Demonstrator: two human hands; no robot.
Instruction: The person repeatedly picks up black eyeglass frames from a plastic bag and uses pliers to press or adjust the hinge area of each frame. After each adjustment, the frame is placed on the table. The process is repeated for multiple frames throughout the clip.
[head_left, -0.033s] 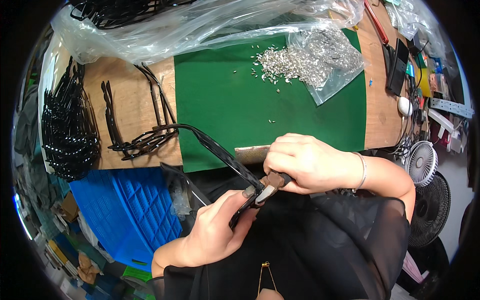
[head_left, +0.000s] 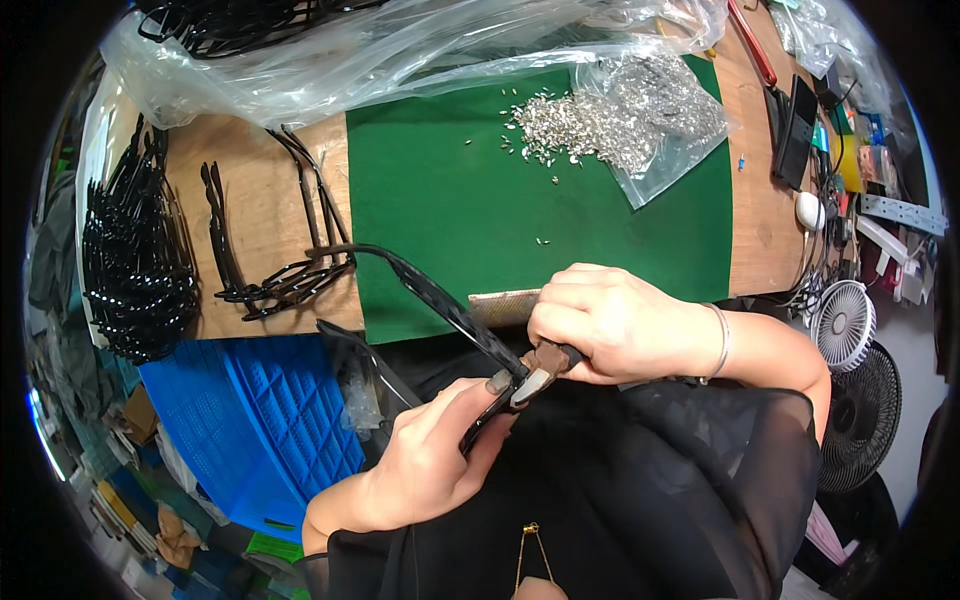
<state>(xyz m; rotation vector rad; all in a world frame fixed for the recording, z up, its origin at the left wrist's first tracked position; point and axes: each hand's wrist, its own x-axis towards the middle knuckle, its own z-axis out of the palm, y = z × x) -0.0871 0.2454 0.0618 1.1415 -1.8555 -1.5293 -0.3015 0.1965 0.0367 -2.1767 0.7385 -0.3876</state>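
- Head view, centre of the frame: a black frame (head_left: pixel 425 285) with long, slim arms is held just below the green mat, one arm slanting toward the upper left across the mat's lower left corner.
- Lower centre: the left hand (head_left: pixel 425 460) is closed on the black frame, its thumb pressing the frame close to the pliers.
- Right of centre: the right hand (head_left: pixel 620 325) is wrapped around the pliers (head_left: pixel 542 372), whose brownish metal head meets the frame beside the left thumb; whether the jaws are pressed tight there is too small to tell.
- Middle of the frame: the green mat (head_left: pixel 430 170) lies on the wooden worktop (head_left: pixel 765 225).
- Upper right of the mat: small silvery pieces (head_left: pixel 550 130) lie in a heap running into a clear bag (head_left: pixel 645 185), with a few scattered near it.
- Left: loose black frames (head_left: pixel 285 290) lie near a dense black bundle (head_left: pixel 140 265).
- Lower left: a blue crate (head_left: pixel 250 430) stands below the worktop's edge.
- Right edge: a white fan (head_left: pixel 843 325) sits above a black fan (head_left: pixel 865 420).
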